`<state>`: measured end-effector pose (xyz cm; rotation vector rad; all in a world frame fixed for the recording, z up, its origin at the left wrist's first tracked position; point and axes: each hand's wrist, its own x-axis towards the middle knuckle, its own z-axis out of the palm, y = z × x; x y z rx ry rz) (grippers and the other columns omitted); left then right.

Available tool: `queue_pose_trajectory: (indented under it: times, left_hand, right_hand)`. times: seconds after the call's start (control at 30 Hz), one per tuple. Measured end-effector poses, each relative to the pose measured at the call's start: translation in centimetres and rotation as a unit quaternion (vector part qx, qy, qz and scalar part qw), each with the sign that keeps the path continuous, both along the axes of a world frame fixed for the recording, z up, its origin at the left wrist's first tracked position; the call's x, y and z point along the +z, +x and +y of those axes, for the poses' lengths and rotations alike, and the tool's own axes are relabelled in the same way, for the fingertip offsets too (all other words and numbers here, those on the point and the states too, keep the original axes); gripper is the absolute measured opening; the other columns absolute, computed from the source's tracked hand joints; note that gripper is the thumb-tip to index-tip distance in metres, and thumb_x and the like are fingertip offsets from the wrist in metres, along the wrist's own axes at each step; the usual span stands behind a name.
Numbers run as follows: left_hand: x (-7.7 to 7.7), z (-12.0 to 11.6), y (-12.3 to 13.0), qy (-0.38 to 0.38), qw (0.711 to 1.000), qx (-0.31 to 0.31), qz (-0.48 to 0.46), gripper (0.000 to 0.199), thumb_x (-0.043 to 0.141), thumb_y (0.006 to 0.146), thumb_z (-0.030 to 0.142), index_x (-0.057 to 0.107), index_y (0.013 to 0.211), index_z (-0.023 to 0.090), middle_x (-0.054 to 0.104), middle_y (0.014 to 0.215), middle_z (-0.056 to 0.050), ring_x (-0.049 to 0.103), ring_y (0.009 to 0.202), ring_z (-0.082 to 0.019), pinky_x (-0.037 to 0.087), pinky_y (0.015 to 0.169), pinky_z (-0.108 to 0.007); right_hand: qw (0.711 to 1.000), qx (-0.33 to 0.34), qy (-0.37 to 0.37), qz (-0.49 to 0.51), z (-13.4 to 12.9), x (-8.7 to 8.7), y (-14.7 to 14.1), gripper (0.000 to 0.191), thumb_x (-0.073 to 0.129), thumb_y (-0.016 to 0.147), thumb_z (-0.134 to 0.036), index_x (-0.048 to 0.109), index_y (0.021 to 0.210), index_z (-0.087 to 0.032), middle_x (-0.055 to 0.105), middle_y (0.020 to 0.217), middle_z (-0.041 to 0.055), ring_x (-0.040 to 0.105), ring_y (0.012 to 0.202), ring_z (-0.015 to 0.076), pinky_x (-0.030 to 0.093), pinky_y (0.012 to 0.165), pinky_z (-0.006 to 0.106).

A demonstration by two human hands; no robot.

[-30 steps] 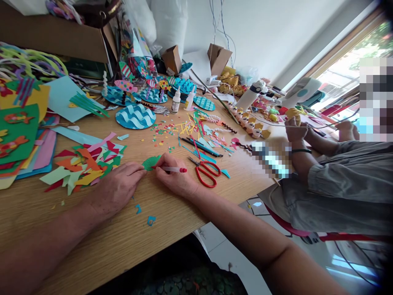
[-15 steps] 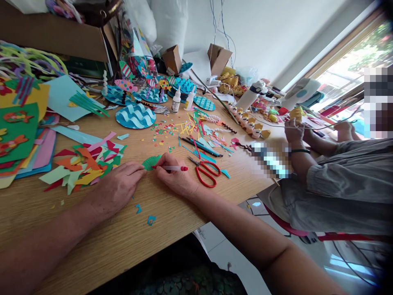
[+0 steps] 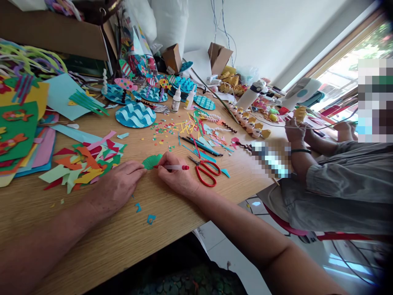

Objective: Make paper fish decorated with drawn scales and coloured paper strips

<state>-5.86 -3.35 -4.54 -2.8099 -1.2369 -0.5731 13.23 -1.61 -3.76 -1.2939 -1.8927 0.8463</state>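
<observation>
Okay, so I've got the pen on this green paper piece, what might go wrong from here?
The green paper piece is small and the left hand seems to touch only its edge, so it might shift under the red-ended pen. The red-handled scissors lie close beside the right hand, which could bump them. Loose paper scraps lie by the left hand, so moving that arm might scatter them.

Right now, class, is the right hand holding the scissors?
No, the right hand holds a pen; the scissors lie beside it on the table.
</observation>
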Motion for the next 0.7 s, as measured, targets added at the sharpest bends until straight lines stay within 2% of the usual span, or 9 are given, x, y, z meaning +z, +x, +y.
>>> queue_pose_trajectory:
  times: [0.27,0.7]
  left_hand:
    - [-0.02,-0.1,0.05,0.038,0.999,-0.019,0.004,0.039,0.029,0.083,0.014,0.064,0.1,0.007,0.064,0.1,-0.014,0.058,0.097,-0.025,0.051,0.082,-0.037]
    - [-0.48,0.08,-0.03,0.046,0.999,-0.022,0.0,0.038,0.03,0.085,0.013,0.064,0.101,0.007,0.063,0.101,-0.014,0.057,0.097,-0.024,0.05,0.084,-0.037]
  right_hand:
    - [0.996,-0.02,-0.029,0.077,0.04,0.59,0.1,0.007,0.046,0.069,-0.013,0.045,0.065,-0.019,0.046,0.058,-0.005,0.041,0.053,0.0082,0.032,0.05,0.02]
    - [0.998,0.005,-0.03,0.062,0.2,-0.03,0.16,0.005,0.047,0.07,-0.014,0.047,0.068,-0.019,0.047,0.059,-0.0057,0.04,0.052,0.0078,0.031,0.049,0.02]
